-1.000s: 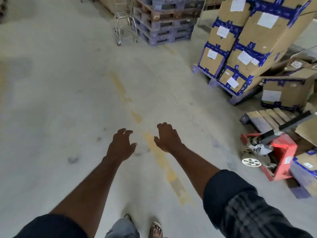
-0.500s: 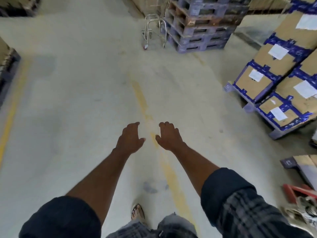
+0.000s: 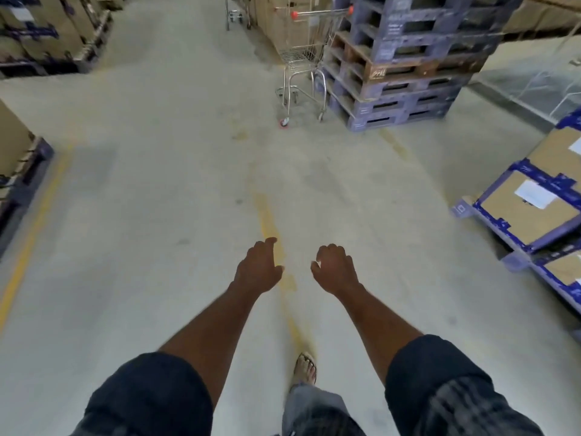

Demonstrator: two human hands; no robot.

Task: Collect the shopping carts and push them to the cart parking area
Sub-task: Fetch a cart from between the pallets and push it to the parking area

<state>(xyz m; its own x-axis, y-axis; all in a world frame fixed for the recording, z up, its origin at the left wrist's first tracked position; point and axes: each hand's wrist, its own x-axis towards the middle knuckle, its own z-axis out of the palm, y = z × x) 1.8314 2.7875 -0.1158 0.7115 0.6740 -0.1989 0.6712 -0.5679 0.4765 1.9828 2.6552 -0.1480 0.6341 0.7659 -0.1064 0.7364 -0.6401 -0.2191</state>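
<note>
A metal shopping cart [image 3: 303,62] with red handle ends stands ahead, right beside a stack of blue pallets [image 3: 399,64]. A second cart [image 3: 237,12] shows partly at the far top of the aisle. My left hand [image 3: 258,268] and my right hand [image 3: 336,269] are stretched out in front of me over the bare floor, fingers loosely curled, holding nothing. Both hands are well short of the nearer cart.
Cardboard boxes with blue tape on pallets [image 3: 534,199] line the right side. More stacked boxes [image 3: 47,29] stand at the left and top left. A faded yellow line [image 3: 267,215] runs along the concrete floor under my hands.
I have walked forward: the cart and pallet stack are larger and nearer, the taped boxes have slid to the right edge, and the red pallet jack has left the view. Both hands stay extended.
</note>
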